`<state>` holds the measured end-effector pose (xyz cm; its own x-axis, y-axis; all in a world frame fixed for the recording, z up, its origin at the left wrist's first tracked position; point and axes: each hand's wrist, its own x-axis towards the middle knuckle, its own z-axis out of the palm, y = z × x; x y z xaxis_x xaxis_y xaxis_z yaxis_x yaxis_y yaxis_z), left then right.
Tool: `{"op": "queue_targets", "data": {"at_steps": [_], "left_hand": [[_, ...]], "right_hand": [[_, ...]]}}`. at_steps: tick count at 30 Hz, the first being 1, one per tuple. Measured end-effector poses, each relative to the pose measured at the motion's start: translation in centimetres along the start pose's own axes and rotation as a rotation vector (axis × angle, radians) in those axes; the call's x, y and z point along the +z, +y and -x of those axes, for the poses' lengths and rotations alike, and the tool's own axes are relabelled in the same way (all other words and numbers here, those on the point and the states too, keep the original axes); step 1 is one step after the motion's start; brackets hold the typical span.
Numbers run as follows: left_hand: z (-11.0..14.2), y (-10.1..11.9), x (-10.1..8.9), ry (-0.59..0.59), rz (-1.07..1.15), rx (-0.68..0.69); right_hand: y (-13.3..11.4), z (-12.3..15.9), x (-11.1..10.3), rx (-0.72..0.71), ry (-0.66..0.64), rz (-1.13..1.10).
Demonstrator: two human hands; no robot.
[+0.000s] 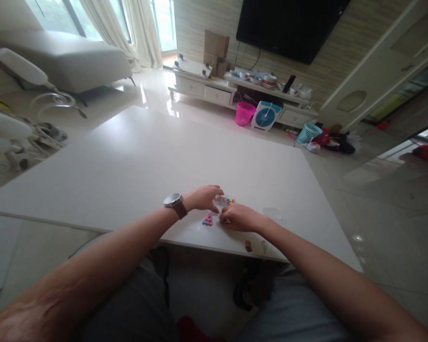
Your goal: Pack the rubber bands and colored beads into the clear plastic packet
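Clear plastic forms the small box (233, 196) on the white, smooth-topped bench (157, 152), with bright little pieces (230, 201) showing at its right end. The left hand (207, 197) spans the box's left end, its grip parted to the box's width, thumb near and fingers far, seeming to hold it. Just in front of the box, the right hand (237, 218) is curled, fingertips drawn close together; at this size I cannot tell whether they pinch anything. A small pink, orange and blue cluster of pieces (207, 220) lies on the bench, nearer the edge. The step in hand looks like fine sorting or handling of loose pieces beside the box; working on from here would call for a steady left grip and a light, precise right fingertip pinch.
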<state>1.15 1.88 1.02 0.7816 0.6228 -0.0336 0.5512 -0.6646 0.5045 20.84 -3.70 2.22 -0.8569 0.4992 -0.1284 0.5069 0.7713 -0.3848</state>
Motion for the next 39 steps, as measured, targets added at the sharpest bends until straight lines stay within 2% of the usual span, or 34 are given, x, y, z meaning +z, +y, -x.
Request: {"op": "queue_targets", "data": {"at_steps": [3, 6, 9, 14, 21, 29, 34, 39], "left_hand": [[0.0, 0.1, -0.1, -0.001, 0.010, -0.013], [0.1, 0.2, -0.2, -0.006, 0.011, -0.027], [0.1, 0.1, -0.1, 0.001, 0.009, -0.025], [0.1, 0.0, 0.0, 0.003, 0.006, -0.037], [0.1, 0.4, -0.3, -0.014, 0.007, -0.038], [0.0, 0.2, -0.1, -0.018, -0.008, -0.046], [0.0, 0.1, 0.1, -0.010, -0.015, -0.051], [0.1, 0.0, 0.2, -0.001, -0.018, -0.048]], "right_hand": [[1.3, 0.6, -1.4, 0.080, 0.135, -0.122], [3.1, 1.3, -2.5, 0.270, 0.327, -0.173], [4.4, 1.7, -2.4, 0.353, 0.387, -0.176], [5.0, 1.6, -1.6, 0.370, 0.358, -0.164], [5.1, 1.8, -1.8, 0.360, 0.343, -0.135], [4.7, 1.8, -1.7, 0.317, 0.238, -0.101], [4.8, 1.9, -1.9, 0.317, 0.275, -0.076], [4.7, 1.9, -1.6, 0.216, 0.299, -0.094]]}}
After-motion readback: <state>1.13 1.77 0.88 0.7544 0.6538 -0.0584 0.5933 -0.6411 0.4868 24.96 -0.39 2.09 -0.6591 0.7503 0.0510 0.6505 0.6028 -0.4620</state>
